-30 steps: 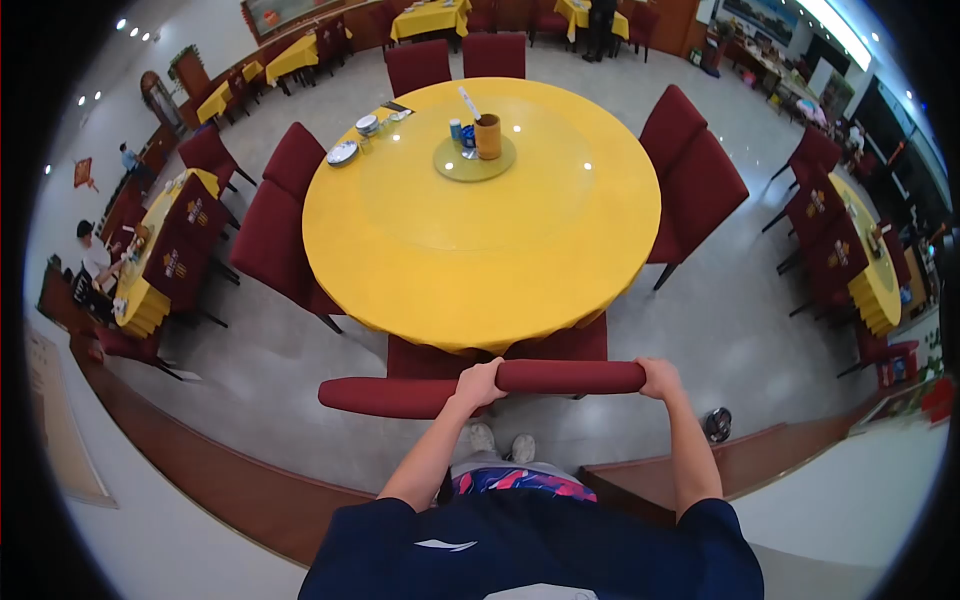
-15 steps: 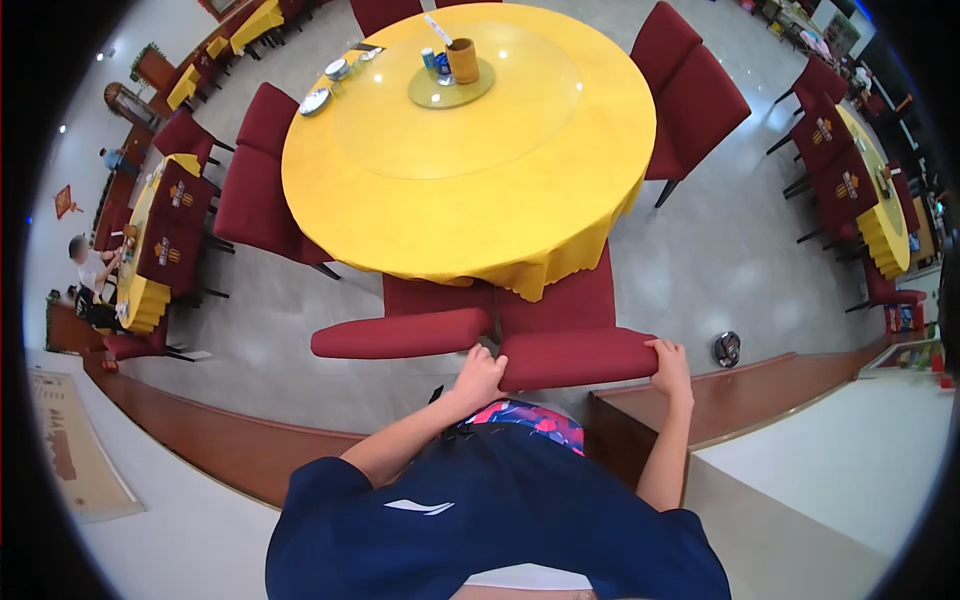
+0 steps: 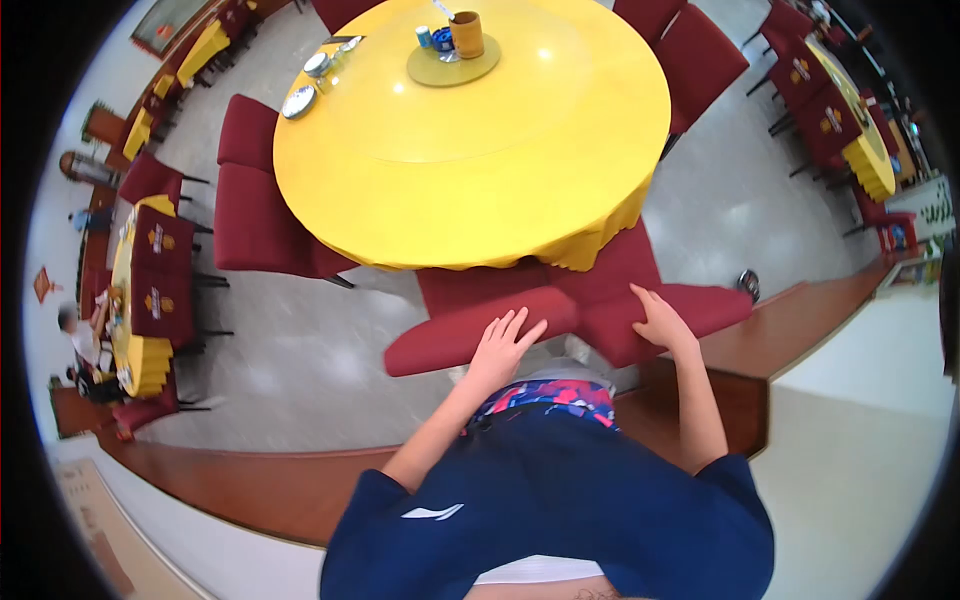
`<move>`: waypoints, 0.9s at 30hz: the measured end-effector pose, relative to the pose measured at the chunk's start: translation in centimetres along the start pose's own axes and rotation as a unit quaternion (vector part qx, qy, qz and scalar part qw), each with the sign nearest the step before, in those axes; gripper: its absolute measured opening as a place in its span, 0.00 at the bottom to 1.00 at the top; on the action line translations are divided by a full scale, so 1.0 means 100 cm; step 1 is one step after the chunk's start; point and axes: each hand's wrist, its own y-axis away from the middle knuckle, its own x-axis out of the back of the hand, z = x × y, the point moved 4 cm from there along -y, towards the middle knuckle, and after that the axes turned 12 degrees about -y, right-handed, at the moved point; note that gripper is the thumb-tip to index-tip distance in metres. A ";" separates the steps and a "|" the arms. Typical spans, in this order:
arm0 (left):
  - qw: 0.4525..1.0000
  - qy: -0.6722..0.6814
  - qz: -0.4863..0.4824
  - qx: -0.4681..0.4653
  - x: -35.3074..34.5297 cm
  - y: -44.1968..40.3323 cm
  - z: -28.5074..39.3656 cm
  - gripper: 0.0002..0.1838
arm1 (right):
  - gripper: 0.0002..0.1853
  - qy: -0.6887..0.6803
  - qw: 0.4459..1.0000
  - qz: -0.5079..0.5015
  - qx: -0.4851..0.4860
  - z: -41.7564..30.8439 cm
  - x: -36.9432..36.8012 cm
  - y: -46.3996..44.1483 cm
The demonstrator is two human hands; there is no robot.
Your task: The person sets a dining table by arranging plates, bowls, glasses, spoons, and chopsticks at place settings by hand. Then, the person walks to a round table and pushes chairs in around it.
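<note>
Two red chairs stand side by side at the near edge of a round table with a yellow cloth (image 3: pixel 470 190). My left hand (image 3: pixel 503 350) lies with spread fingers against the backrest of the left chair (image 3: pixel 440 335). Over the right chair's backrest (image 3: pixel 710 308) is my right hand (image 3: pixel 662 322), its fingers apart near the inner part of that backrest. Neither hand is wrapped round anything. The two backrests nearly meet between my hands, at an angle to each other. Both seats are partly under the tablecloth.
A bamboo cup (image 3: pixel 466 35) stands on the glass turntable (image 3: pixel 430 72), with plates (image 3: pixel 299 102) at the table's left. More red chairs (image 3: pixel 255 215) flank the table. A seated person (image 3: pixel 85 335) is far left. A wooden ledge (image 3: pixel 290 490) runs behind me.
Both hands have let go of the right chair's backrest. My left hand has moved onto the left chair's backrest. The view has turned and the right backrest now sits angled.
</note>
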 end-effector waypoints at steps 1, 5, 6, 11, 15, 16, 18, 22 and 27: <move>0.999 -0.003 0.001 0.050 0.001 0.022 -0.027 0.39 | 0.47 -0.010 0.996 0.011 0.090 -0.038 -0.024 0.000; 0.981 0.017 -0.075 0.178 0.014 0.111 -0.131 0.47 | 0.54 0.019 0.984 0.024 0.174 -0.138 -0.102 -0.008; 0.980 -0.007 -0.092 0.174 0.023 0.127 -0.145 0.47 | 0.53 0.107 0.989 -0.012 0.096 -0.167 -0.110 -0.004; 0.967 -0.018 -0.118 0.227 0.021 0.185 -0.187 0.47 | 0.43 0.254 0.951 0.093 0.146 -0.159 -0.133 -0.021; 0.963 0.033 -0.133 0.230 0.015 0.186 -0.197 0.39 | 0.35 0.248 0.958 0.061 0.132 -0.159 -0.129 -0.030; 0.957 0.043 -0.140 0.252 0.014 0.184 -0.197 0.35 | 0.35 0.261 0.954 0.052 0.136 -0.163 -0.126 -0.031; 0.957 0.021 -0.142 0.253 0.017 0.180 -0.194 0.29 | 0.32 0.275 0.948 0.046 0.152 -0.161 -0.124 -0.030; 0.962 -0.019 -0.119 0.246 0.024 0.175 -0.184 0.17 | 0.28 0.287 0.940 0.040 0.179 -0.157 -0.120 -0.029; 0.966 -0.077 -0.124 0.212 0.029 0.178 -0.164 0.15 | 0.26 0.266 0.940 0.062 0.205 -0.137 -0.127 -0.017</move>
